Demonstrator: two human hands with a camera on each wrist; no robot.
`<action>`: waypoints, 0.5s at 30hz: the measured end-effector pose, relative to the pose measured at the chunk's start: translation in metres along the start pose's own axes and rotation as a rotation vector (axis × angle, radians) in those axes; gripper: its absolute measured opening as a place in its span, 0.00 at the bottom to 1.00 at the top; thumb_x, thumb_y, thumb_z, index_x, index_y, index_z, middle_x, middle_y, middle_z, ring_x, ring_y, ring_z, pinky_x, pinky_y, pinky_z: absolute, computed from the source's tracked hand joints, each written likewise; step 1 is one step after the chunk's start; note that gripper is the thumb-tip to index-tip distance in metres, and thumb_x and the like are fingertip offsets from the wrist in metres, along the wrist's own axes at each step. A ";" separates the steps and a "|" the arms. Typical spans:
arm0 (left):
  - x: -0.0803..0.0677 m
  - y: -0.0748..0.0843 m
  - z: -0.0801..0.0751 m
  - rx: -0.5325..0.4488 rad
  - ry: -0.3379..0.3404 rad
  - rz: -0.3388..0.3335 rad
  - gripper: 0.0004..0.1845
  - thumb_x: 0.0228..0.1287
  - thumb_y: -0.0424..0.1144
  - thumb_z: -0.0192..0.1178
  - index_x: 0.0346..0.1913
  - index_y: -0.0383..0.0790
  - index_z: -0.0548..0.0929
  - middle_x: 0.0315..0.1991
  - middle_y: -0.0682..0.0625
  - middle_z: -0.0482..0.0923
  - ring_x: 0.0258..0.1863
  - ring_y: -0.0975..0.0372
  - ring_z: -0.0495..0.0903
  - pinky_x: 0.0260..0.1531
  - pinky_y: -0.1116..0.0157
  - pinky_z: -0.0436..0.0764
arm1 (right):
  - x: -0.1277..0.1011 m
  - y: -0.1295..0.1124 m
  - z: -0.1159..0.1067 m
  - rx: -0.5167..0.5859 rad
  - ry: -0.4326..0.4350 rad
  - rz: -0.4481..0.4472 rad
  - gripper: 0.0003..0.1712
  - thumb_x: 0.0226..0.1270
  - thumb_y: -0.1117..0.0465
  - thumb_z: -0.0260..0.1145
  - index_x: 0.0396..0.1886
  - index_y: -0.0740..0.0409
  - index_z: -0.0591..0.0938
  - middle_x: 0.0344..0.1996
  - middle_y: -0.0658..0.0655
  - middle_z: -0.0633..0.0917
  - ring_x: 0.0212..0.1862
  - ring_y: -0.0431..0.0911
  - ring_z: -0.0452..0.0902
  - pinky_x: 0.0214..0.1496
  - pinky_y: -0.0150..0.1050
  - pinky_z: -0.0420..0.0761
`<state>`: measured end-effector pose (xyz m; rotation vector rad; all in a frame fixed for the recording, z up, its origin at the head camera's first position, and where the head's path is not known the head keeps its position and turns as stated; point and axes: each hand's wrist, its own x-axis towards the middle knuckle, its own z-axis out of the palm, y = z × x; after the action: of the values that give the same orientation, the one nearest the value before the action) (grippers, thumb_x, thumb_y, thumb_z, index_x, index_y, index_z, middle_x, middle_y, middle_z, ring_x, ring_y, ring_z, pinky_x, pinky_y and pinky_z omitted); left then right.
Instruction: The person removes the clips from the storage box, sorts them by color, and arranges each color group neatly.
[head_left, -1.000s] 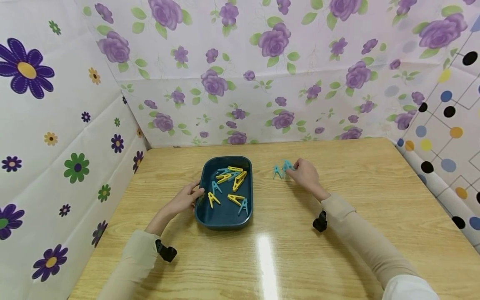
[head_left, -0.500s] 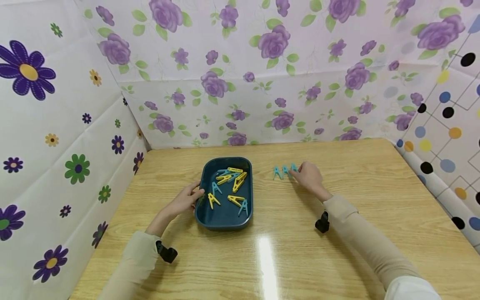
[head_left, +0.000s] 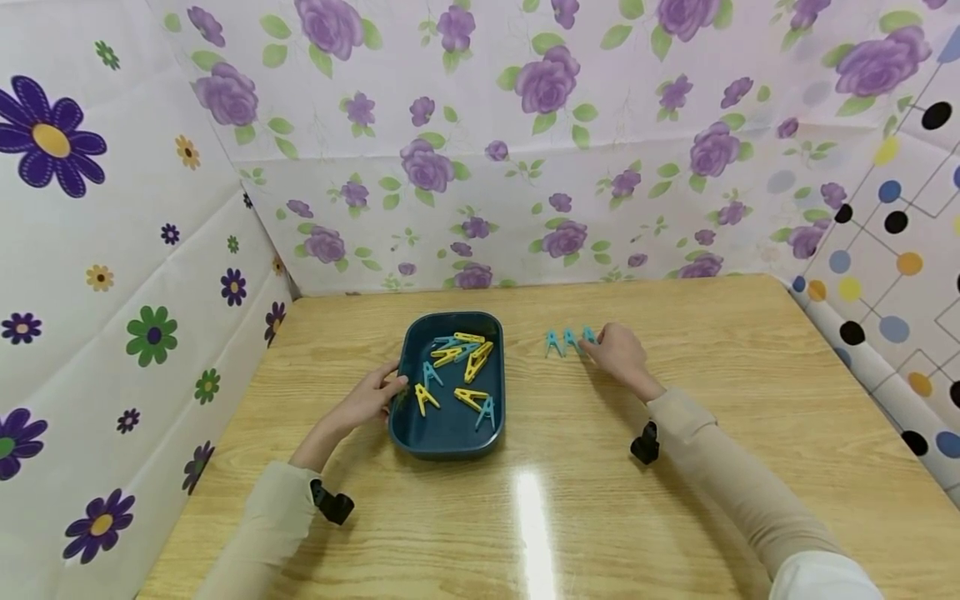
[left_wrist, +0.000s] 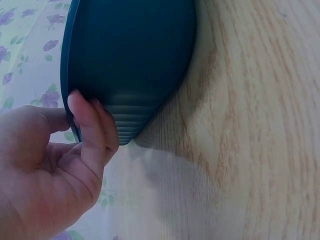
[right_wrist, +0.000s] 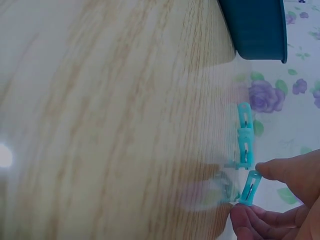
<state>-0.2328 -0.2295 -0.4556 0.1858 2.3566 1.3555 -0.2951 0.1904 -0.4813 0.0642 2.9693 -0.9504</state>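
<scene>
The teal clothespin [right_wrist: 250,187] sits pinched between my right thumb and fingertips [right_wrist: 248,216], standing on the wooden table [head_left: 675,517] at the near end of a row of 3 teal pins; the other 2 [head_left: 562,341] stand just beyond my fingertips, toward the tray. I judge it light, stiff plastic, a little slick and springy, so it could tip or skid on the glossy top; the best hold is across its 2 flat sides near the spring, not on the legs. My right hand [head_left: 619,356] rests low on the table behind it. My left hand [head_left: 365,401] curls around the near rim of the dark blue tray [left_wrist: 125,55], thumb and fingers gripping its wall. Inside the tray lie loose pins [head_left: 459,370], yellow and teal mixed, roughly 9, overlapping at the far end.
</scene>
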 end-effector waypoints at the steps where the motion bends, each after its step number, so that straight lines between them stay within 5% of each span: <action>1: 0.000 0.000 0.000 -0.002 -0.002 0.004 0.31 0.79 0.43 0.41 0.77 0.36 0.47 0.39 0.34 0.78 0.24 0.60 0.75 0.25 0.61 0.77 | 0.000 0.000 -0.001 0.000 -0.003 0.001 0.33 0.66 0.48 0.64 0.05 0.50 0.61 0.04 0.44 0.57 0.11 0.37 0.47 0.13 0.31 0.50; 15: 0.001 -0.002 -0.001 -0.004 -0.012 0.003 0.31 0.79 0.43 0.40 0.77 0.36 0.46 0.41 0.34 0.78 0.24 0.60 0.75 0.25 0.61 0.77 | -0.002 -0.001 -0.005 -0.036 -0.037 0.008 0.34 0.70 0.48 0.59 0.03 0.49 0.61 0.04 0.44 0.56 0.11 0.37 0.46 0.13 0.30 0.49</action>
<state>-0.2341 -0.2305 -0.4572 0.1959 2.3447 1.3568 -0.2935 0.1925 -0.4768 0.0569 2.9487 -0.8862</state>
